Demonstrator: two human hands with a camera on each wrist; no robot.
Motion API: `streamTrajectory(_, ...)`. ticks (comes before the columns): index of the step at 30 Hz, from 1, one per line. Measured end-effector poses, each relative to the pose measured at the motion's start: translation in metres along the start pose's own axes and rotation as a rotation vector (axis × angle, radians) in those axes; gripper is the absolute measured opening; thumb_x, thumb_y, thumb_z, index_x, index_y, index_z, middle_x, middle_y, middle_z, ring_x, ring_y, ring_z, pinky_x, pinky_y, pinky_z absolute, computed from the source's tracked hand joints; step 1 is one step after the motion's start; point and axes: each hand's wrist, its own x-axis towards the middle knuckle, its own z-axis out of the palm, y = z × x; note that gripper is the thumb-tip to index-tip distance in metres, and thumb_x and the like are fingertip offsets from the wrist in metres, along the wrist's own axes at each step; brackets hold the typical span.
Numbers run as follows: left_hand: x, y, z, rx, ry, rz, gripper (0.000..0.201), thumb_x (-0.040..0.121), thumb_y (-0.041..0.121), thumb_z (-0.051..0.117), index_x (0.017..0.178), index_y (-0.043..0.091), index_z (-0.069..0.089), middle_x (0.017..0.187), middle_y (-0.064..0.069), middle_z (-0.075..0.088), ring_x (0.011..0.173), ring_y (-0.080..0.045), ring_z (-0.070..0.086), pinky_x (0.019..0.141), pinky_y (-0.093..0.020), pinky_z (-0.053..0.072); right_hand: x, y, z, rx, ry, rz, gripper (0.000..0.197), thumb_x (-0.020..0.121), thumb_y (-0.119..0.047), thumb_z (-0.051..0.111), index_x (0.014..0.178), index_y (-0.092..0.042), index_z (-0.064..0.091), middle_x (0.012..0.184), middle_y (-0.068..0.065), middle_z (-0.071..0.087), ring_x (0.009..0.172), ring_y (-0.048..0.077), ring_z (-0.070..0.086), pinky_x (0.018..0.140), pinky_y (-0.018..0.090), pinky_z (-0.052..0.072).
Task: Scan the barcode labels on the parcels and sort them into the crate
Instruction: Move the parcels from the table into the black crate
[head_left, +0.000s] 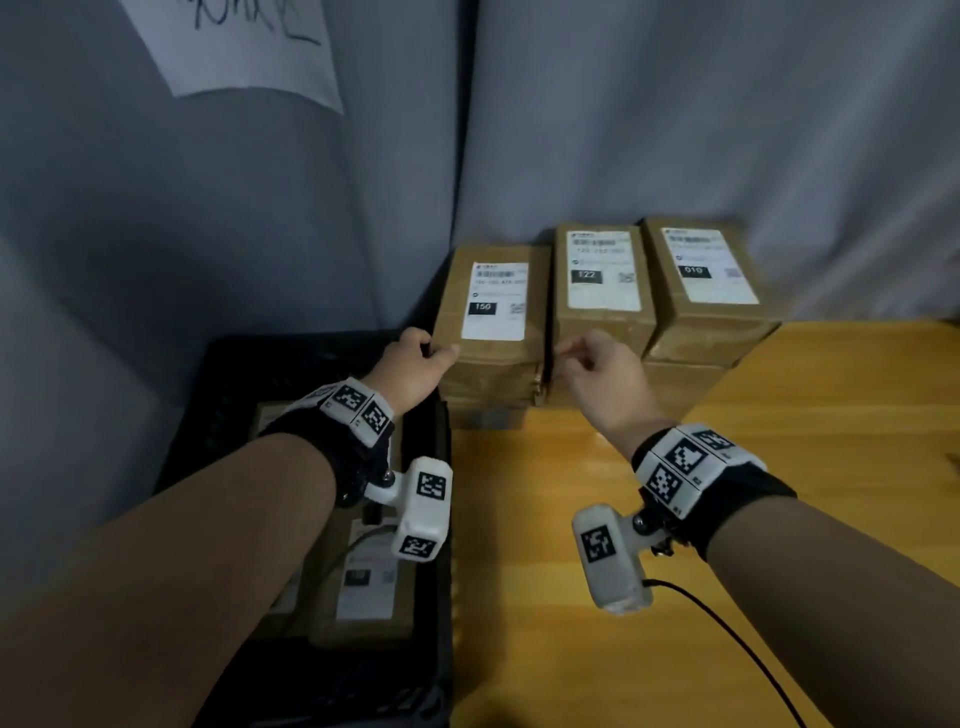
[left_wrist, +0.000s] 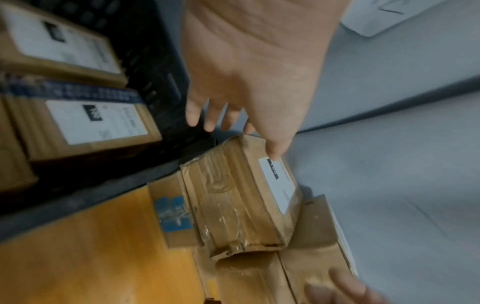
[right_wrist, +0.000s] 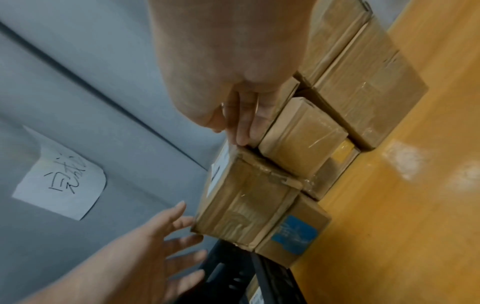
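Forearms outstretched, a person's left hand (head_left: 415, 364) and right hand (head_left: 597, 364), fingers loosely spread and holding nothing, flank the parcel marked 150 (head_left: 493, 322) at twelve o'clock on the worktop (head_left: 675, 545); labelled parcels already fill the crate (head_left: 218, 415) at nine o'clock, stacks remaining.

Bare tabletop (head_left: 701, 519) lies open in front of the parcel stacks (head_left: 602, 291). The stacks stand tight together against the grey curtain (head_left: 727, 130); the black crate (head_left: 218, 374) flanks them on the left.
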Motion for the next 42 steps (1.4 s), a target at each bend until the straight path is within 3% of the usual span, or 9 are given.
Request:
streamTrajectory(6,0.027,-0.013,0.033,-0.465,-0.054,-0.344,0.083,0.081,0.071,0.050,0.143,0.020,0.032,0.135,-0.010,0.049,0.114,-0.029,0.054,0.096,-0.043,0.048,0.005,0.033,0.007,0.000,-0.089,0.040,0.013,0.095,-0.009,0.051,0.093,-0.019,0.059,0.080,-0.004,0.060,0.071,0.013,0.058,0.056,0.022,0.043)
streamTrajectory(9,0.031,-0.016,0.041,-0.678,-0.083,-0.415,0.067,0.078,0.069,0.058,0.125,0.023,0.043,0.106,-0.012,0.058,0.094,-0.028,0.059,0.090,-0.041,0.051,0.007,0.042,0.017,0.026,-0.127,0.060,0.016,0.094,-0.008,0.051,0.089,-0.020,0.060,0.084,0.004,0.065,0.080,0.027,0.066,0.071,0.036,0.055)
streamTrajectory(11,0.032,-0.016,0.043,-0.781,-0.071,-0.451,0.060,0.078,0.062,0.064,0.118,0.022,0.043,0.102,-0.013,0.057,0.090,-0.028,0.059,0.085,-0.040,0.051,0.008,0.049,0.023,0.043,-0.124,0.086,0.021,0.093,-0.008,0.052,0.082,-0.025,0.058,0.085,0.007,0.068,0.082,0.030,0.067,0.077,0.041,0.057)
streamTrajectory(20,0.020,-0.007,0.050,-0.865,-0.073,-0.458,0.071,0.077,0.045,0.073,0.134,0.021,0.040,0.126,-0.010,0.048,0.108,-0.028,0.055,0.088,-0.038,0.049,0.008,0.052,0.035,0.256,-0.058,0.260,0.014,0.093,-0.019,0.056,0.104,-0.012,0.057,0.087,-0.006,0.058,0.087,0.022,0.061,0.088,0.049,0.054)
streamTrajectory(23,0.018,-0.005,0.049,-0.856,-0.078,-0.451,0.055,0.080,0.041,0.071,0.125,0.023,0.045,0.130,-0.009,0.050,0.106,-0.027,0.057,0.078,-0.036,0.048,0.008,0.048,0.035,0.306,-0.053,0.321,0.016,0.094,-0.027,0.055,0.104,-0.015,0.056,0.091,-0.006,0.059,0.094,0.022,0.061,0.092,0.049,0.052)
streamTrajectory(28,0.015,-0.002,0.044,-0.868,-0.045,-0.451,0.042,0.086,0.038,0.067,0.115,0.018,0.045,0.124,-0.013,0.052,0.098,-0.026,0.059,0.083,-0.034,0.049,0.007,0.042,0.035,0.351,-0.032,0.390,0.029,0.095,-0.042,0.050,0.108,-0.016,0.053,0.097,-0.002,0.060,0.096,0.024,0.061,0.094,0.049,0.051)
streamTrajectory(32,0.012,-0.002,0.045,-0.839,-0.096,-0.417,0.048,0.082,0.044,0.070,0.113,0.016,0.047,0.124,-0.013,0.050,0.100,-0.028,0.061,0.080,-0.038,0.053,0.006,0.041,0.036,0.451,0.012,0.499,0.035,0.096,-0.041,0.049,0.119,-0.016,0.051,0.123,0.007,0.058,0.106,0.026,0.058,0.090,0.044,0.055)
streamTrajectory(36,0.014,-0.006,0.044,-0.860,-0.094,-0.372,0.062,0.080,0.034,0.075,0.130,0.014,0.045,0.135,-0.017,0.046,0.093,-0.031,0.065,0.085,-0.040,0.056,0.005,0.045,0.035,0.453,-0.020,0.588,0.048,0.091,-0.057,0.052,0.121,-0.020,0.045,0.126,0.004,0.053,0.113,0.026,0.055,0.094,0.044,0.052)
streamTrajectory(42,0.009,-0.010,0.042,-0.876,-0.074,-0.301,0.046,0.086,0.023,0.070,0.125,0.016,0.048,0.129,-0.017,0.051,0.087,-0.028,0.066,0.076,-0.034,0.057,0.008,0.041,0.028,0.443,-0.173,0.724,0.099,0.069,-0.080,0.058,0.145,-0.019,0.036,0.137,0.004,0.045,0.123,0.027,0.048,0.098,0.048,0.048)
